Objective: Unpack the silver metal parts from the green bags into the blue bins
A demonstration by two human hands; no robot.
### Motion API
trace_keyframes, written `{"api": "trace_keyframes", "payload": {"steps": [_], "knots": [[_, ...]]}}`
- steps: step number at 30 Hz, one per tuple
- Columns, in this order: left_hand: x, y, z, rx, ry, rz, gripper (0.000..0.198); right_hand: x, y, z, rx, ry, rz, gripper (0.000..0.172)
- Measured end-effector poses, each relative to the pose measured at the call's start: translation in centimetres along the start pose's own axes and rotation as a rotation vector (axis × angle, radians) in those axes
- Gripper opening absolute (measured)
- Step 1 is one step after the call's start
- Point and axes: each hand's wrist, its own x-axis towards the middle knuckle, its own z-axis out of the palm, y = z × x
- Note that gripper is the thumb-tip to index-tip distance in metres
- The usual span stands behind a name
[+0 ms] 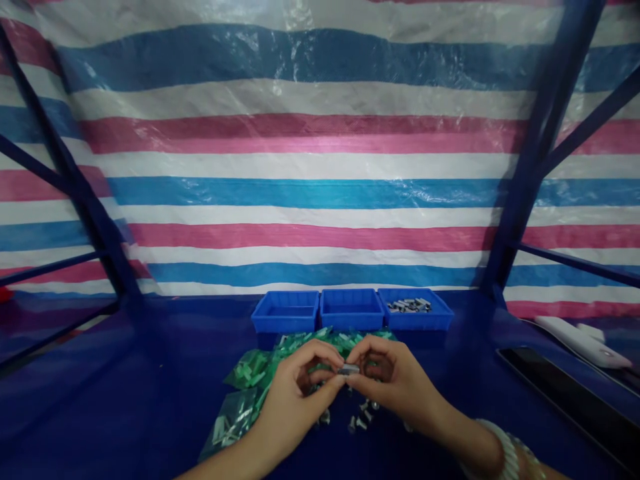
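My left hand (303, 383) and my right hand (393, 380) meet above the middle of the blue table. Between their fingertips they pinch a small silvery cylinder-shaped metal piece (349, 369), lying roughly level; its exact kind is unclear. Below the hands, several short silver screws (361, 423) lie loose on the table, partly hidden by the fingers. Behind and left of the hands spreads a heap of clear bags with green plastic pieces (253, 365). Beside my left forearm rests a clear bag with pale pieces (233, 417).
Three blue bins stand in a row at the back: the left bin (285, 327), the middle bin (353, 323) and the right bin (420, 323), which holds small metal pieces (411, 305). At right lie a black phone-like slab (565, 393) and a white power strip (583, 341).
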Motion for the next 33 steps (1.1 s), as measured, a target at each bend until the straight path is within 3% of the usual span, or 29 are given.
{"api": "trace_keyframes", "payload": {"steps": [5,7,9,12,15,17,19,21,24,26,29,33], "knots": [[0.0,-0.3,-0.4,0.053,-0.024,-0.032,0.005,0.2,-0.6,-0.5,-0.144,0.033,-0.146,0.012],[0.1,-0.4,-0.5,0.119,-0.082,-0.081,0.016,0.7,-0.8,-1.4,-0.203,0.064,-0.215,0.011],[0.1,-0.3,-0.5,0.17,-0.141,-0.111,0.027,1.6,-0.7,-3.0,-0.303,0.147,-0.255,0.013],[0.1,-0.2,-0.4,0.204,-0.17,-0.089,0.026,3.2,-0.1,-6.7,-0.56,0.369,-0.23,0.02],[0.1,-0.2,-0.5,0.23,-0.144,-0.106,0.021,4.3,0.5,-10.5,-0.706,0.49,-0.185,0.021],[0.3,-0.2,-0.8,0.245,-0.09,-0.108,0.019,4.4,0.6,-11.7,-0.791,0.522,-0.193,0.019],[0.5,-0.2,-1.0,0.256,-0.015,-0.087,0.017,4.0,0.5,-11.1,-0.87,0.511,-0.23,0.017],[0.7,0.0,-1.1,0.266,0.043,-0.074,0.016,3.3,0.5,-8.8,-0.91,0.424,-0.281,0.012],[0.8,0.3,-1.2,0.261,0.09,-0.085,0.014,1.9,0.7,-4.0,-0.939,0.12,-0.332,0.008],[0.9,0.4,-1.2,0.253,0.122,-0.084,0.014,1.2,1.1,-1.5,-0.99,-0.001,-0.29,0.008],[0.8,0.2,-1.3,0.253,0.147,-0.076,0.012,0.8,1.5,0.4,-1.049,-0.012,-0.17,0.004],[0.8,0.1,-1.2,0.244,0.136,-0.082,0.01,1.1,1.6,0.6,-1.114,0.048,-0.07,0.003]]}}
